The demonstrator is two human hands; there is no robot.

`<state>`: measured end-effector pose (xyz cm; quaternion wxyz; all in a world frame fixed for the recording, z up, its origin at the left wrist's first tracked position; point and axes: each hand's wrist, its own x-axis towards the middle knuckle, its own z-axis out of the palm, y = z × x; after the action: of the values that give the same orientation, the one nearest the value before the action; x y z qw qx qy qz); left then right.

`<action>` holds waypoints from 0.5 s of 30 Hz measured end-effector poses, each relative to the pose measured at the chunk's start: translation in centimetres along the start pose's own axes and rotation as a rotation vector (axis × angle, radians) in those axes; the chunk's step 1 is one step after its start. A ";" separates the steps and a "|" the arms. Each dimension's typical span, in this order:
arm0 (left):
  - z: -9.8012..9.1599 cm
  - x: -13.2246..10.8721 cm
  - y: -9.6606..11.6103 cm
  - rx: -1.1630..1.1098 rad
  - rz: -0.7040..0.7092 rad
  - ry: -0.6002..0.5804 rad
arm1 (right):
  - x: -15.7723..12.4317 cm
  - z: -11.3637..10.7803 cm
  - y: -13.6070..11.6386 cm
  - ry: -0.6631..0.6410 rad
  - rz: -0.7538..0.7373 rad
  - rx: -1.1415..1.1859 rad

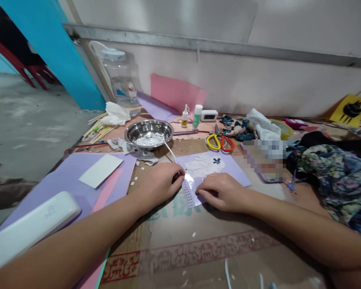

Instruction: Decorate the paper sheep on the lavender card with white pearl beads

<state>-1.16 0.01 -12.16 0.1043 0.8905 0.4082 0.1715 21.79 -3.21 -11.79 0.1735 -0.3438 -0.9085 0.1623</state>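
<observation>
In the head view, my clear, glossy plastic sheet with rows of small silvery beads (pixel 188 195) lies between the hands, at the near-left end of a lilac rectangular card (pixel 238 171). The bare left hand (pixel 161 180) has thumb and forefinger almost together at the sheet's upper left; I can't make out a firm pinch. The bare right hand (pixel 224 193) is loosely curled at the opposite edge, its grip unclear to me. I judge the sheet light, bendy and slippery, best held by its bead-free margin.
</observation>
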 end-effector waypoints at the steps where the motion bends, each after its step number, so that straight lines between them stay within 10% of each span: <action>1: -0.4 0.1 -0.1 0.048 0.041 0.023 | 0.0 0.1 0.0 0.003 0.009 0.016; 7: -7.3 2.1 -2.3 0.336 -0.082 0.253 | -0.2 0.3 0.1 0.100 0.070 0.096; 15: -9.3 5.5 -7.2 0.362 -0.394 -0.080 | -0.3 0.7 -0.1 0.276 -0.064 0.068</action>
<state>-6.46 9.28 -4.75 -0.0089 0.8041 0.5932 0.0368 21.61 -3.65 -12.45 0.3137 -0.3278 -0.8803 0.1387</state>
